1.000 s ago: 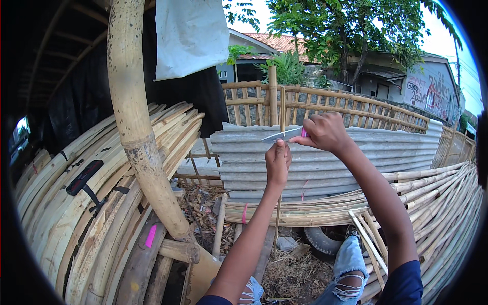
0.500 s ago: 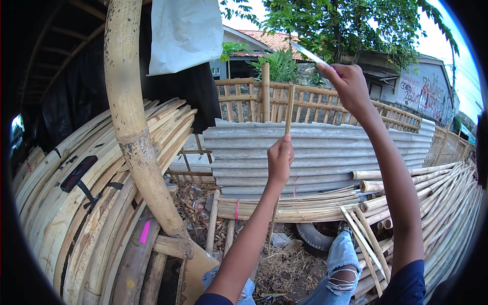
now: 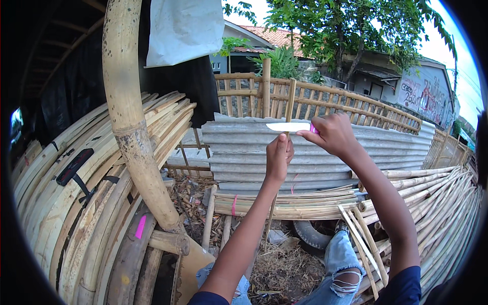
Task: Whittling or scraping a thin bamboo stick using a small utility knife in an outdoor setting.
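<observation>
A thin bamboo strip (image 3: 291, 99) stands nearly upright in front of me, with my left hand (image 3: 279, 156) closed around it, thumb up. Its lower part runs down behind my forearm toward the ground. My right hand (image 3: 334, 133) grips the pink handle of a knife (image 3: 284, 127), just above and to the right of my left hand. The pale blade lies level across the strip, crossing in front of it a little above my left thumb. Whether the edge has bitten into the bamboo I cannot tell.
A thick bamboo post (image 3: 130, 112) rises at the left beside stacked split bamboo (image 3: 51, 203). Corrugated sheeting (image 3: 244, 152) and a bamboo fence (image 3: 345, 104) stand ahead. Bamboo poles (image 3: 437, 203) pile up at the right. A tire (image 3: 309, 235) lies near my foot.
My right hand has swung the knife down and left, from raised high with the blade pointing up to level across the strip. The left hand stays about where it was.
</observation>
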{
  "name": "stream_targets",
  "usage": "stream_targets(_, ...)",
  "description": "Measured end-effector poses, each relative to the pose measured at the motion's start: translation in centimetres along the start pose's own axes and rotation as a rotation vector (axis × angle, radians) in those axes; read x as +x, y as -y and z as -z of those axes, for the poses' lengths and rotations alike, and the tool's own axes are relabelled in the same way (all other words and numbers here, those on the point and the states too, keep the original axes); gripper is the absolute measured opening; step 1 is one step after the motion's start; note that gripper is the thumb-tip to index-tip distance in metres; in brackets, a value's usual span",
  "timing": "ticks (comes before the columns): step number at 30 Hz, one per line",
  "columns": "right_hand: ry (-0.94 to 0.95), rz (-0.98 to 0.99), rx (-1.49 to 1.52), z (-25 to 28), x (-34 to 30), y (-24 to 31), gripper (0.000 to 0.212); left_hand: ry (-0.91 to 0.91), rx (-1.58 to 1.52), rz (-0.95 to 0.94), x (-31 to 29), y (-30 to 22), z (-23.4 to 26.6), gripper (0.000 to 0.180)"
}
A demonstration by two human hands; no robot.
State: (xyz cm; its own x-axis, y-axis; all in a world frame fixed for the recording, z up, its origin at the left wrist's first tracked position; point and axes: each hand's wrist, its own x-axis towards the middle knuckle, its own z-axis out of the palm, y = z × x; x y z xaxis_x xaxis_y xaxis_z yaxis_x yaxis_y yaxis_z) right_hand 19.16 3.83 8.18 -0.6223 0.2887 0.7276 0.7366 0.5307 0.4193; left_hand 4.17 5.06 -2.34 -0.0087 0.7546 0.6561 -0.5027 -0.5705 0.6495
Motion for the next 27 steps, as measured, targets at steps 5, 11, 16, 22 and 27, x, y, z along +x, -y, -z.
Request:
stream_targets(5, -0.093, 0.150, -0.167, 0.3, 0.9, -1.3, 0.058, -0.011, 0.036, 0.010, 0.3, 0.0, -0.4, 0.053)
stream_targets(11, -0.341, -0.026, -0.146, 0.1, 4.2, -3.5, 0.060, -0.027, 0.057, 0.009, 0.8, 0.1, 0.0, 0.051)
stream_targets(16, -0.469, -0.518, -0.065, 6.5, 8.5, -13.9, 0.064, 0.069, 0.013, 0.036, -0.5, 0.8, -3.4, 0.047)
stream_targets(22, -0.107, -0.364, 0.215, 4.3, 5.9, -4.1, 0.064, -0.035, 0.100, -0.032, 0.6, 0.9, -0.8, 0.048)
stream_targets(27, 0.031, -0.092, 0.154, 1.7, -0.1, 0.3, 0.053, -0.024, -0.028, 0.024, 0.6, 0.5, -0.9, 0.041)
